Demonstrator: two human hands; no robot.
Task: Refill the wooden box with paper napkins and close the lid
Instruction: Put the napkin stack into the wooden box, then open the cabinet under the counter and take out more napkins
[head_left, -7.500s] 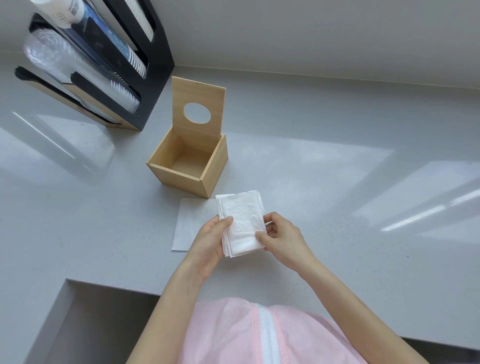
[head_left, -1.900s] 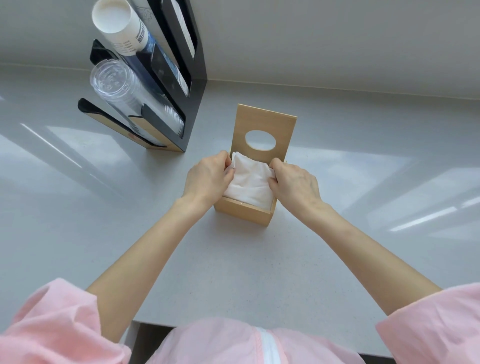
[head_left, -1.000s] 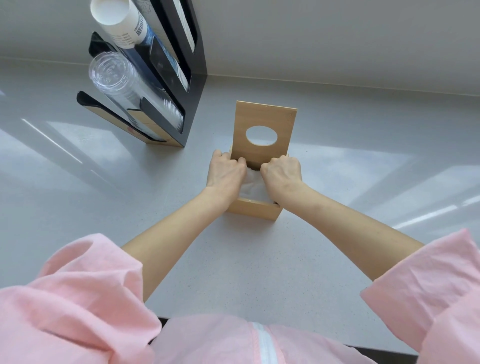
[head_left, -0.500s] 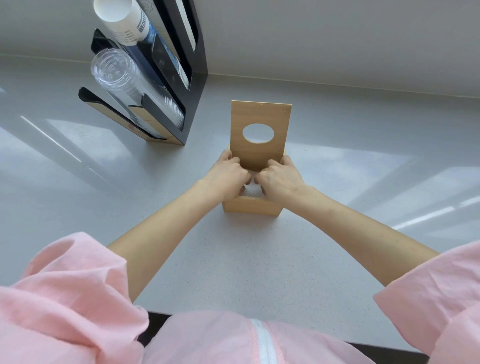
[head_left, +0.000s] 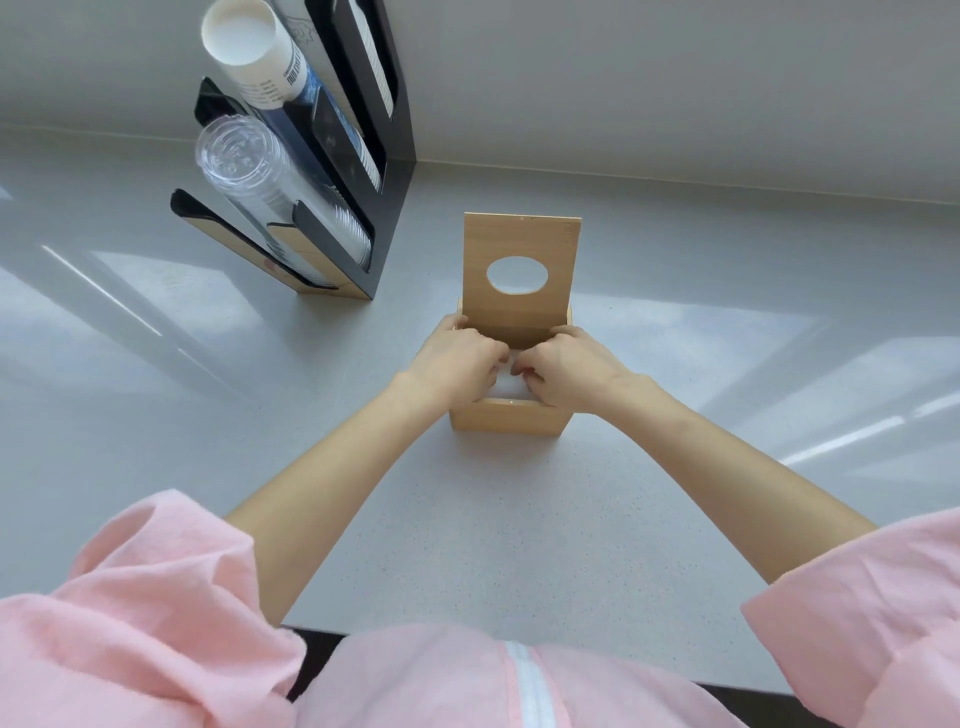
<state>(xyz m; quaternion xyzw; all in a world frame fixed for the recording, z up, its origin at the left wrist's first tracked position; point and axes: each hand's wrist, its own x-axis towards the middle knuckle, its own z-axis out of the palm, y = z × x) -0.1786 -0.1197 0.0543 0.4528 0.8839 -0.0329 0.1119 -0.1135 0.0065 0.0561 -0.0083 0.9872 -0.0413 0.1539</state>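
The wooden box (head_left: 506, 417) stands on the grey counter (head_left: 498, 525), and its lid (head_left: 519, 234), which has an oval hole, is upright at the back. My left hand (head_left: 452, 364) and my right hand (head_left: 566, 371) both reach into the open top from the near side, fingers curled down onto the white paper napkins (head_left: 506, 387). Only a small white patch of napkin shows between my knuckles. My fingertips are hidden inside the box. The outer fingers of each hand rest against the box's side walls.
A black cup rack (head_left: 397, 208) stands at the back left, close to the box. It holds a stack of white paper cups (head_left: 249, 47) and a stack of clear plastic cups (head_left: 244, 156). A wall runs along the counter's far edge.
The napkin stack has gone from above the rim to down inside the box. My hands have sunk in after it and closed toward each other. The lid stays upright.
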